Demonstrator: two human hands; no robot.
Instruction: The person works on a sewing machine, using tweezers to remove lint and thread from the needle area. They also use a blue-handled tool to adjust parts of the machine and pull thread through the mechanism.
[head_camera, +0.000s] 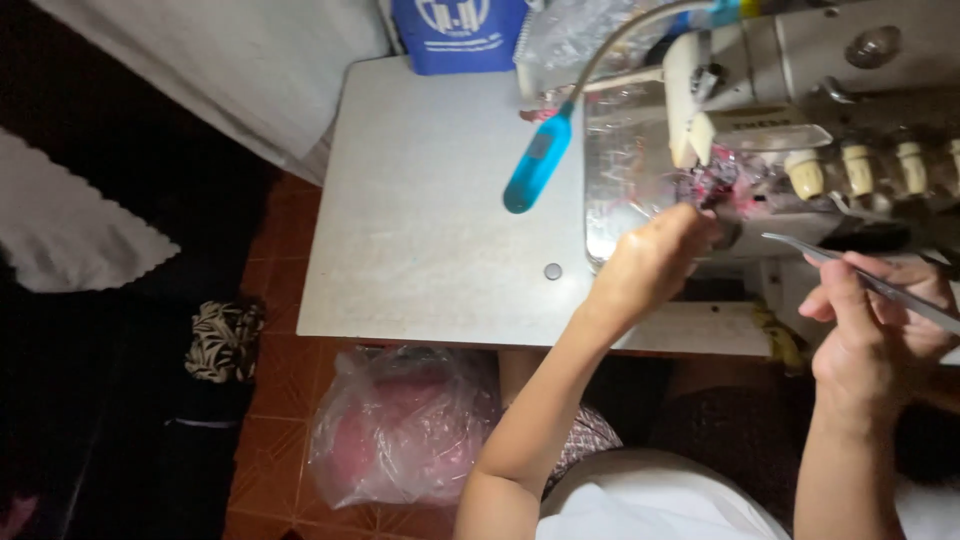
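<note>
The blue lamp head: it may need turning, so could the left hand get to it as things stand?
Probably yes. The left hand is at the sewing machine, and only bare table top lies between it and the blue lamp head.

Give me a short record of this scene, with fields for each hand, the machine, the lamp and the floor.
left hand: reaches to the needle area of the machine, fingers hidden
right hand: holds metal tweezers
sewing machine: cream, on white table
lamp: blue head on a bent neck
floor: clear plastic bag with pink contents, under the table edge
</note>
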